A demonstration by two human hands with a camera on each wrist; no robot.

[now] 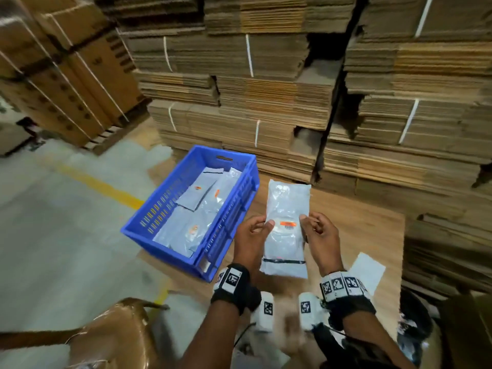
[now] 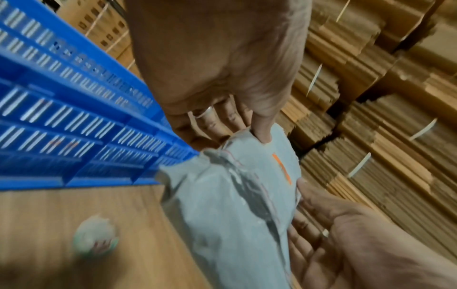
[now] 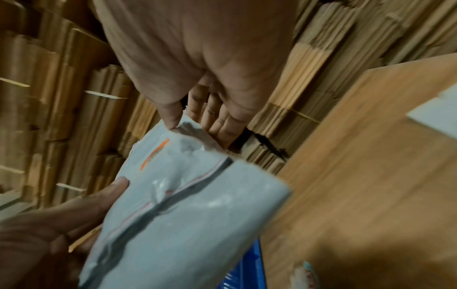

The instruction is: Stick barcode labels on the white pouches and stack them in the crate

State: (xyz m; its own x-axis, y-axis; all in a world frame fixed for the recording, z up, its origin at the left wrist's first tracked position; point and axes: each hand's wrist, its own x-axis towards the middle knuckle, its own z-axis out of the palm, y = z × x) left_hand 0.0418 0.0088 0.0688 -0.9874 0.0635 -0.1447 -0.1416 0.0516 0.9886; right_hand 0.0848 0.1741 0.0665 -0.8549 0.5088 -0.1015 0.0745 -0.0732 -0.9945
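Observation:
I hold a white pouch (image 1: 286, 235) above the wooden table (image 1: 359, 230), just right of the blue crate (image 1: 234, 209). An orange-topped barcode label (image 1: 288, 225) is stuck at its middle. My left hand (image 1: 255, 235) pinches the pouch's left edge, thumb on top. My right hand (image 1: 316, 233) pinches the right edge the same way. In the left wrist view the pouch (image 2: 227, 205) and label (image 2: 281, 168) sit between both thumbs. The right wrist view shows the pouch (image 3: 183, 215) with its dark seal strip. Several labelled pouches (image 1: 191, 209) lie in the crate.
Bundled flat cardboard (image 1: 292, 89) is stacked high behind the table and to the right. A white sheet (image 1: 368, 267) lies on the table by my right wrist. A label roll (image 2: 96, 236) sits on the table. A wrapped brown chair (image 1: 111, 334) stands at lower left.

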